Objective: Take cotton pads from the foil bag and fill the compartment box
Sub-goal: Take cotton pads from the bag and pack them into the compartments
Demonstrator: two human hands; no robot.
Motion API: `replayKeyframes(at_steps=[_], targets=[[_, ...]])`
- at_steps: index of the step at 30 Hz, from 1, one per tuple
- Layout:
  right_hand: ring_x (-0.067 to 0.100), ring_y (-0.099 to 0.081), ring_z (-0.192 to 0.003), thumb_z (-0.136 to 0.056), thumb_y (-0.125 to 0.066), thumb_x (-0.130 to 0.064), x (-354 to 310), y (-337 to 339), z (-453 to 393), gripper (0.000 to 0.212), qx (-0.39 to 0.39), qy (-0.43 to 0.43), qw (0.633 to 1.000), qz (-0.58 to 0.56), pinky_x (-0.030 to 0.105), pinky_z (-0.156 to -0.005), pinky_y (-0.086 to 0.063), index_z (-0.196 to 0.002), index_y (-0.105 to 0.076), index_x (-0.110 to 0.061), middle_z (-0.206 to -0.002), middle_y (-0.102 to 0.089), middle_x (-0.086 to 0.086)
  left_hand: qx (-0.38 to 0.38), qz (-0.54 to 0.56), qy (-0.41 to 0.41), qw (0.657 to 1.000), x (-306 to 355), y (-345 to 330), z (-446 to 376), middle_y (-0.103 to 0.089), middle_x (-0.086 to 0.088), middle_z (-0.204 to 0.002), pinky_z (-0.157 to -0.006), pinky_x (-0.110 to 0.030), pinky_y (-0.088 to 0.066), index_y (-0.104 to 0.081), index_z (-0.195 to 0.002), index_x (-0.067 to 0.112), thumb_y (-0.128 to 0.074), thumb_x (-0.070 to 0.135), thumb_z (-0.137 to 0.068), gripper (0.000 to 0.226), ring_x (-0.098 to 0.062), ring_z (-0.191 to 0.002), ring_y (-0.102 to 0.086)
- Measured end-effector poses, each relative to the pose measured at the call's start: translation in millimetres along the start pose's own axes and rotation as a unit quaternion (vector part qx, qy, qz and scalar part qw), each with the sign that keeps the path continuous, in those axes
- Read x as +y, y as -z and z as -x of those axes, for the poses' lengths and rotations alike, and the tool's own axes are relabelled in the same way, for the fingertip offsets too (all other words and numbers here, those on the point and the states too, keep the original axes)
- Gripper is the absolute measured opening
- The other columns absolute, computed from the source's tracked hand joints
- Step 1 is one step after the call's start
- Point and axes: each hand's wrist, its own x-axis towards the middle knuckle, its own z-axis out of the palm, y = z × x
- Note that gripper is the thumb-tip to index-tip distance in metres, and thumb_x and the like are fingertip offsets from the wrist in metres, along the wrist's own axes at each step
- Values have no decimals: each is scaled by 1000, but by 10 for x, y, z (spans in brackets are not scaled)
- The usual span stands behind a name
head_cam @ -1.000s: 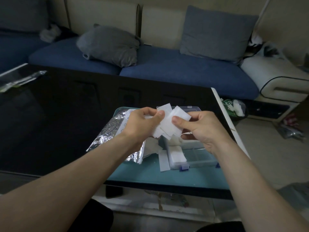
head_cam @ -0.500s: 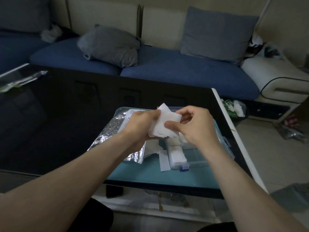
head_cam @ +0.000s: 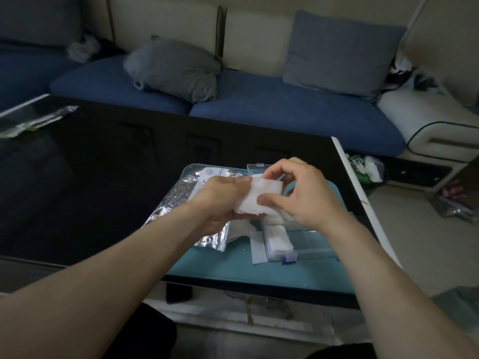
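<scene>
A small stack of white cotton pads (head_cam: pixel 261 196) is held above the teal mat. My left hand (head_cam: pixel 220 200) grips its left side and my right hand (head_cam: pixel 303 193) pinches its right side between thumb and fingers. The crumpled foil bag (head_cam: pixel 181 200) lies on the mat under my left wrist. The clear compartment box (head_cam: pixel 300 244) with blue clasps sits beneath my hands; its left compartment holds white pads (head_cam: pixel 278 239), the right part looks see-through. My hands hide the middle of the box.
A teal mat (head_cam: pixel 233 270) lies on the black glossy table (head_cam: pixel 77 177), whose right edge (head_cam: pixel 363 200) runs close to the box. A loose pad strip (head_cam: pixel 258 248) lies left of the box. A plastic wrapper (head_cam: pixel 33 123) is far left. A blue sofa stands behind.
The fanned pads have been gathered into one squared stack between both hands. My right hand has shifted left and lower, closing in on the stack.
</scene>
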Motion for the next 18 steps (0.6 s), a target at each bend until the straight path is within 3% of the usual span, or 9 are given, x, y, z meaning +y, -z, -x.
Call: replayKeyframes(at_steps=[6, 9, 12, 15, 17, 18], targets=[[2, -54, -93, -74, -88, -25, -3, 55, -8, 35, -24, 15, 999, 33, 13, -69, -39, -99, -67, -37, -112, -50, -13, -33, -16, -4, 999, 3, 14, 8, -67, -19, -86, -54, -37, -61, -54, -83, -2, -58, 8, -97, 19, -25, -65, -69], [2, -55, -93, -75, -87, -28, 25, 81, 0, 24, -45, -3, 999, 28, 16, -69, -39, -87, -67, -33, -111, -52, -15, -45, -43, -6, 998, -24, 17, 11, -66, -15, -72, -53, -38, -61, -49, -73, 3, -59, 6, -96, 25, -23, -57, -68], [3, -60, -89, -76, -86, -29, 66, 140, 11, 20, -44, -4, 999, 7, 25, -74, -46, -79, -67, -31, -102, -61, -14, -28, -79, -10, 996, -55, 17, -16, -65, -20, -79, -56, -43, -62, -50, -77, 2, -61, 6, -95, 22, -26, -60, -69], [3, -66, -72, -71, -89, -24, 90, 300, 47, 21, -41, 1, 997, -69, 29, -70, -52, -76, -69, -28, -81, -73, -9, 10, -183, -69, 981, -72, 59, -42, -63, -22, -87, -50, -46, -60, -53, -82, 1, -65, 5, -93, 16, -32, -64, -70], [8, -68, -66, -64, -91, -23, 64, 408, 85, 24, -72, 1, 990, -119, 31, -68, -56, -80, -72, -25, -75, -75, -4, 6, -264, -115, 958, -64, 60, -30, -65, -16, -83, -46, -37, -58, -58, -84, 2, -67, 9, -92, 14, -21, -58, -70], [9, -69, -65, -62, -92, -23, 38, 434, 98, 30, -99, -10, 989, -111, 31, -68, -56, -85, -73, -25, -75, -75, -3, 0, -316, -136, 939, -48, 50, -14, -64, -10, -78, -43, -26, -54, -60, -85, 4, -67, 11, -92, 13, -12, -53, -67]])
